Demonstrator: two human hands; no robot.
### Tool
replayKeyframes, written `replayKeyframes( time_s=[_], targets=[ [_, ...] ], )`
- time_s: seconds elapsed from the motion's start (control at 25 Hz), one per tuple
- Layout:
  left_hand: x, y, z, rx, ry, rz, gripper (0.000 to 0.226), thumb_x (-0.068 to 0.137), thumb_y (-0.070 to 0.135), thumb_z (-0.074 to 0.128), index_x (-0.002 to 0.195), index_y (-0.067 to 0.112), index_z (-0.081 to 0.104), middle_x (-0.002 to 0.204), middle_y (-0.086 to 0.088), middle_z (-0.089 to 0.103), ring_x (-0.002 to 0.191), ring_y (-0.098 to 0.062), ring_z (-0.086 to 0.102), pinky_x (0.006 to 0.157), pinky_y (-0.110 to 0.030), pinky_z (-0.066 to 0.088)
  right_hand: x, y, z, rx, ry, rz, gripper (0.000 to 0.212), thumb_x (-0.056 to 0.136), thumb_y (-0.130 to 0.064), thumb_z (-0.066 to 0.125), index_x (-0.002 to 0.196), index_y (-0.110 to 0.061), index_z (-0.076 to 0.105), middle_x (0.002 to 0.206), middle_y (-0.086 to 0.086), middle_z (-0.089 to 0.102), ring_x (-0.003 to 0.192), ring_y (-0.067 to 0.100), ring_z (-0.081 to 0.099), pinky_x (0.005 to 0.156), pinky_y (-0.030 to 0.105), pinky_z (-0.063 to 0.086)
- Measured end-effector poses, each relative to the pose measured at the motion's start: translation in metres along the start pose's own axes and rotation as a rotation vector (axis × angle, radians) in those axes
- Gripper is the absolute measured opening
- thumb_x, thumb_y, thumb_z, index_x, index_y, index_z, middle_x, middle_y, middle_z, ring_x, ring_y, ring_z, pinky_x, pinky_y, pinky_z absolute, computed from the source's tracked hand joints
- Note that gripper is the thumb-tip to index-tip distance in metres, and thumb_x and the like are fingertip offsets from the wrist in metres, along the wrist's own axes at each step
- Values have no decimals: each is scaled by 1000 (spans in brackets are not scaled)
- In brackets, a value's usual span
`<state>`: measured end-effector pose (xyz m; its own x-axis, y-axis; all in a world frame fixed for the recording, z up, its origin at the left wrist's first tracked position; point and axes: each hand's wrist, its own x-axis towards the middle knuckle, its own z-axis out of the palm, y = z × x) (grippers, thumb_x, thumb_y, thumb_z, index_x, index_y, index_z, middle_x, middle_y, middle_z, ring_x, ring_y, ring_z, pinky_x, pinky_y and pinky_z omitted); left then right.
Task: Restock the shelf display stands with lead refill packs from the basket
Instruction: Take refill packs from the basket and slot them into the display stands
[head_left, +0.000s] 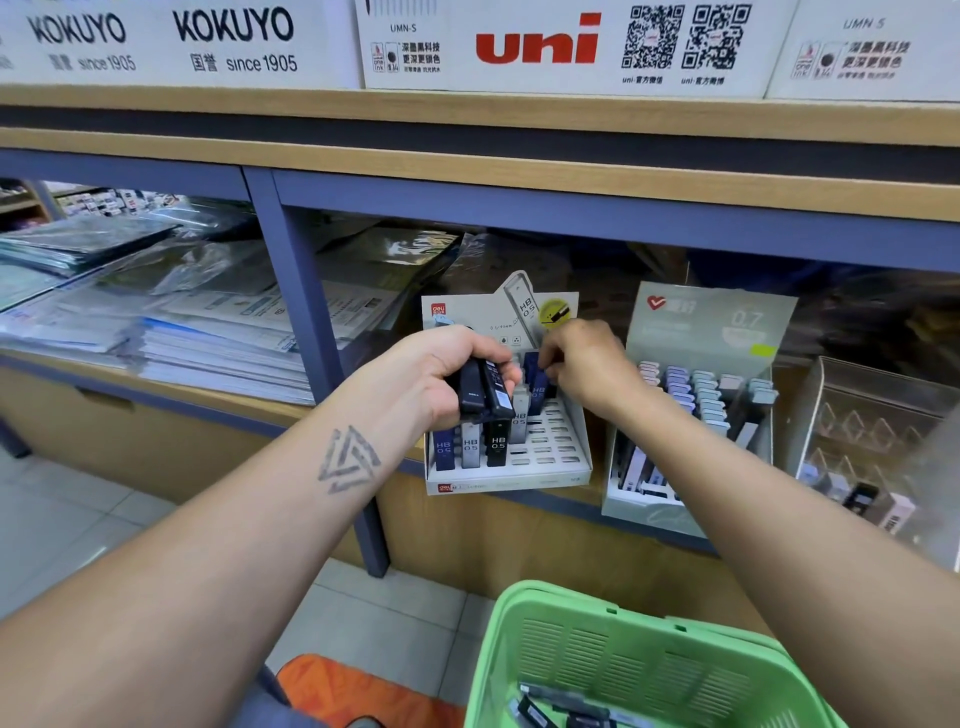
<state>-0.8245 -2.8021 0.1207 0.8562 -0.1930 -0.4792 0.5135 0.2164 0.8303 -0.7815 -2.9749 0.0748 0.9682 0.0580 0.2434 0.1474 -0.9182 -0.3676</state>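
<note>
- I take the white display stand (506, 470) on the shelf as my landmark. Its front-left slots hold upright packs marked HB 0.5, while most slots to the right and in the middle rows are bare, so I judge the restock of this stand well short of done.
- My right hand (584, 366) is over the back of that stand. Its fingers are bent down and pinch a dark blue pack (535, 376), which stands upright at a back-row slot. I cannot tell whether it is fully seated.
- My left hand (447, 376) hovers just above the stand's left half, palm turned toward me, with the fingers curled round a small bundle of black packs (485, 389) waiting to go in.
- Below and in front of the stand, the green basket (524, 649) has a few more packs (550, 709) lying on its floor, so supply remains.
- To the right of the stand sits a pale green stand (701, 415). Its back rows are filled and I cannot judge its front part.
</note>
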Motion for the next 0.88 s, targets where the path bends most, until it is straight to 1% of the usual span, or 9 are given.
replayKeyframes(
  time_s=[0.16, 0.32, 0.36, 0.44, 0.52, 0.6, 0.64, 0.72, 0.88],
  targets=[
    [3, 0, 1, 0, 2, -6, 3, 93, -7, 57, 92, -4, 60, 64, -15, 64, 51, -20, 63, 52, -26, 57, -4, -3, 2, -75, -10, 25, 28, 91, -8, 65, 111, -23, 77, 120, 11, 69, 106, 34, 66, 87, 34, 54],
    [4, -3, 2, 1, -4, -12, 4, 93, -5, 58, 91, -3, 61, 63, -15, 64, 53, -20, 64, 51, -27, 58, -5, -10, -5, -67, -61, 48, 31, 90, -10, 62, 114, -24, 76, 121, 11, 69, 105, 33, 67, 89, 39, 57],
    [4, -3, 2, 6, -10, -12, 5, 93, -5, 59, 90, -2, 61, 62, -14, 64, 55, -19, 63, 51, -27, 57, -8, -13, -10, 52, -44, 65, 30, 91, -8, 60, 113, -21, 75, 117, 11, 72, 100, 31, 69, 86, 38, 58],
    [4, -4, 3, 16, -15, -15, 5, 94, -2, 59, 90, -1, 62, 62, -12, 63, 55, -18, 62, 50, -27, 56, -22, -22, -27, 513, -79, 180, 21, 96, -5, 58, 113, -9, 69, 96, 16, 75, 80, 28, 73, 67, 33, 60],
    [4, -5, 6, -12, -29, -32, 6, 95, 0, 59, 90, 0, 63, 65, -12, 64, 55, -19, 63, 51, -31, 58, -47, -31, -45, 936, -274, 282, 19, 99, -15, 64, 113, -2, 60, 81, 21, 74, 70, 30, 74, 59, 32, 61],
    [4, -5, 8, -43, -52, -48, 8, 96, 1, 58, 90, -1, 64, 72, -12, 65, 61, -21, 65, 61, -38, 60, -67, -38, -50, 1040, -394, 300, 35, 91, -19, 76, 112, 0, 57, 82, 21, 73, 72, 32, 75, 59, 32, 62],
    [3, -7, 11, -33, -55, -49, 11, 97, 2, 57, 88, -1, 63, 71, -11, 63, 62, -20, 63, 62, -38, 59, -72, -40, -49, 1054, -386, 303, 38, 86, -13, 80, 112, 1, 55, 87, 21, 71, 72, 32, 75, 57, 31, 61],
    [2, -9, 16, 11, -37, -20, 11, 97, 6, 59, 88, 1, 63, 69, -10, 61, 61, -20, 61, 54, -35, 59, -77, -40, -47, 1067, -340, 325, 40, 81, 0, 81, 112, 2, 56, 94, 22, 68, 69, 29, 74, 56, 30, 60],
    [5, -12, 19, -10, 62, 115, 11, 90, 4, 71, 100, 2, 67, 73, -14, 71, 55, -25, 69, 46, -37, 58, -85, -22, -58, 1051, -316, 326, 38, 83, 10, 74, 117, 2, 59, 88, 28, 73, 71, 30, 74, 59, 28, 61]
  ],
)
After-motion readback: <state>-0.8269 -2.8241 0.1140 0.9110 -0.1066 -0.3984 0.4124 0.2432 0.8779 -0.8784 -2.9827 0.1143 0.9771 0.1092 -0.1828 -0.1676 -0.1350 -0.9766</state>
